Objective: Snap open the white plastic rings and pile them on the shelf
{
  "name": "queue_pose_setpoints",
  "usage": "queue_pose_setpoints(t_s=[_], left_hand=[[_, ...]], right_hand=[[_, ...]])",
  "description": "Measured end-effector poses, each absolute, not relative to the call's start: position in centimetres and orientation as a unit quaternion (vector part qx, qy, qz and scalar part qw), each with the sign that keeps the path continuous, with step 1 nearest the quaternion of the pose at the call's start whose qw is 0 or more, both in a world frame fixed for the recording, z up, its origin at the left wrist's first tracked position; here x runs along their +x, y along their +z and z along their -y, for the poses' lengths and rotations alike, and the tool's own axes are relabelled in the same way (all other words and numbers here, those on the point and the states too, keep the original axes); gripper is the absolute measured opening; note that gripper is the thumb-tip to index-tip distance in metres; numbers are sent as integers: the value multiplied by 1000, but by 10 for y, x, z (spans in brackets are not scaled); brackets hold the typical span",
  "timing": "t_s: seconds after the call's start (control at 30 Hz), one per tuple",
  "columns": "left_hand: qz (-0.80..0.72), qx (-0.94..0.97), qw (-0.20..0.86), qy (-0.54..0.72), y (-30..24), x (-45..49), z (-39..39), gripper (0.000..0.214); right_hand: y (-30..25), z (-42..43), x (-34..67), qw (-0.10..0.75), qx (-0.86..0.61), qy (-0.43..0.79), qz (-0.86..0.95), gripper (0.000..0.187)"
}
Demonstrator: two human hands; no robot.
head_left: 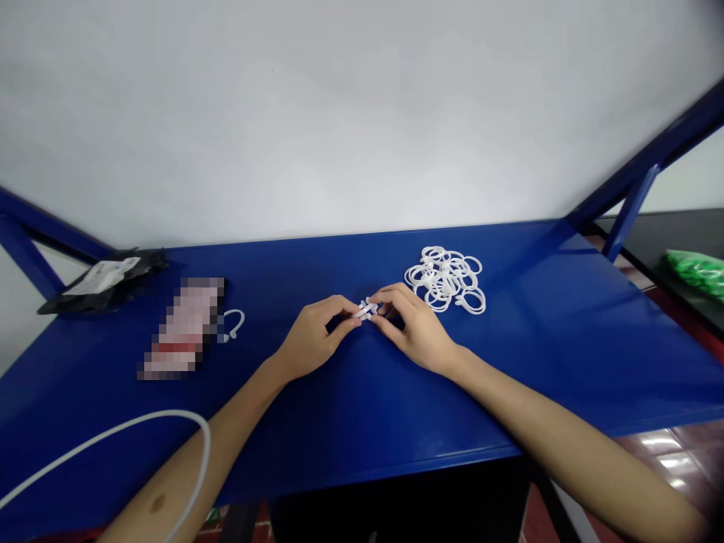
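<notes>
Over the middle of the blue table, my left hand (317, 337) and my right hand (417, 328) meet fingertip to fingertip. Both pinch small white plastic curtain rings (366, 310) between thumb and fingers. Several knobbed ends show in the gap, but the fingers cover much of the rings, and I cannot tell how many are held. Just beyond my right hand lies a loose pile of white curtain rings (446, 283). A single curtain ring (243, 316), with its ends apart, rests to the left of my left hand.
A blurred-out flat pink item (186, 324) lies on the blue table (351, 422). At the far left is a black plastic package (113, 279) with a white label. A white cable (130, 422) loops over my left forearm. Blue frame bars (633, 204) rise at both sides.
</notes>
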State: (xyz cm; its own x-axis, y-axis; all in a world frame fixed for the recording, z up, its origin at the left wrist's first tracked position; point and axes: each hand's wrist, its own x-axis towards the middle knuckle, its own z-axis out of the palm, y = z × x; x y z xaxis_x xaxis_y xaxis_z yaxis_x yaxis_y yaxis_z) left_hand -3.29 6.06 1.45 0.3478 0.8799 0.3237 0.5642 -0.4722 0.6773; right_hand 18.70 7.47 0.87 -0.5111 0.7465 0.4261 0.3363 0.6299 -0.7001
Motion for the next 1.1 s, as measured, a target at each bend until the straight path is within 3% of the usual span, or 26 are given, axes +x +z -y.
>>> queue_pose_setpoints(t_s=[0.37, 0.5, 0.63, 0.73, 0.9, 1.1], left_hand=[[-463, 791, 255, 310, 23, -35, -59, 13], [-499, 807, 129, 290, 16, -49, -66, 13], [-554, 814, -15, 174, 15, -62, -71, 16], [-579, 791, -63, 187, 22, -58, -67, 23], [-493, 811, 58, 309, 30, -36, -50, 25], [-510, 758, 190, 359, 26, -24, -42, 16]], right_hand=[[10, -78, 186, 357, -343, 307, 813, 6], [12, -76, 186, 331, -390, 321, 797, 7], [13, -73, 185, 309, -419, 323, 790, 12], [13, -72, 184, 312, -412, 315, 796, 14], [15, -70, 184, 354, -375, 321, 794, 12], [18, -64, 182, 372, -347, 318, 800, 10]])
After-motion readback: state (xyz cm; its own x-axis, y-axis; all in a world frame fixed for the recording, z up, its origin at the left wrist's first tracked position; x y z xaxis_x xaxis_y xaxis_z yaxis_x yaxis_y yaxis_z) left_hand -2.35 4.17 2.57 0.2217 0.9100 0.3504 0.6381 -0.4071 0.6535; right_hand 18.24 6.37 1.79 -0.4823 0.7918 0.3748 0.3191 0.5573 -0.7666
